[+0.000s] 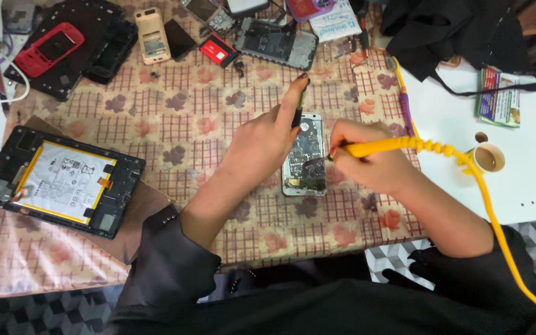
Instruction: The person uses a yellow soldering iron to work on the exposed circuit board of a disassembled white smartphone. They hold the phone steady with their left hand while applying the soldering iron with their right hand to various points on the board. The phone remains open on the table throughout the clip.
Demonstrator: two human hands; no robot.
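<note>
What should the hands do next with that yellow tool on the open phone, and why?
Probably ease the yellow soldering tool slightly lower onto the board: its tip sits just over the open phone, the right hand holds it, and the left hand steadies the phone's top edge.

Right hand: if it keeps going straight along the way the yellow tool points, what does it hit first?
The right hand aims the yellow tool leftward; first in line is the opened phone, probably right at the tip, then the left hand.

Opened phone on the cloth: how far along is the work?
Done: the phone lies with its back off, board exposed. In hand: the right hand puts the yellow soldering iron tip on the board; the left hand steadies the top edge. Left: no cover refitted yet.
</note>
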